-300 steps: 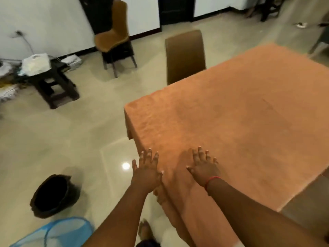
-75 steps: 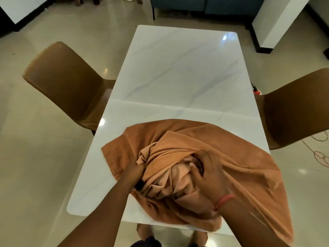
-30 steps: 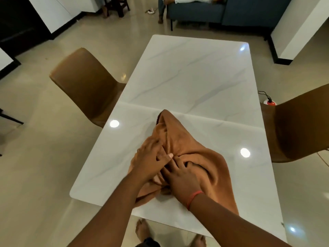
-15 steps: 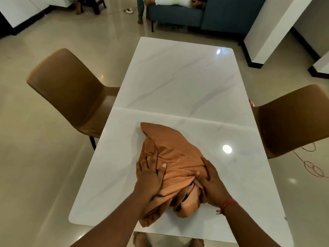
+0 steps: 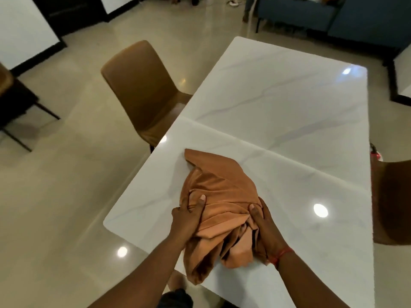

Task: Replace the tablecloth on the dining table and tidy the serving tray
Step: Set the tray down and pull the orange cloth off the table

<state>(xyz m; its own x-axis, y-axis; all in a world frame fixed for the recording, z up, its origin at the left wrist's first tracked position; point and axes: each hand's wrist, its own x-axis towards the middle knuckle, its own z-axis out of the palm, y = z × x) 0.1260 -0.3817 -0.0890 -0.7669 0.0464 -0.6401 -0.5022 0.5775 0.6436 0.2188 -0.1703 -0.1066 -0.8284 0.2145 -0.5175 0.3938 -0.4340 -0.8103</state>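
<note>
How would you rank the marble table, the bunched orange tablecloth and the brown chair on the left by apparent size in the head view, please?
1. Marble table, clearly largest.
2. Brown chair and orange tablecloth: they look alike, and the cloth lies nearer, so I leave them unranked.

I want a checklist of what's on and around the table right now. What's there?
Surface: white marble table, glossy, mostly bare.
Job's things: orange tablecloth bunched in a heap at the near edge, one fold hanging over it; no serving tray seen.
Clutter: nothing seen.
Hands: left hand and right hand each grip a side of the heap.
Cables: nothing seen clearly.
Surroundings: brown chair on the left, another chair on the right, blue sofa beyond, shiny tiled floor.
</note>
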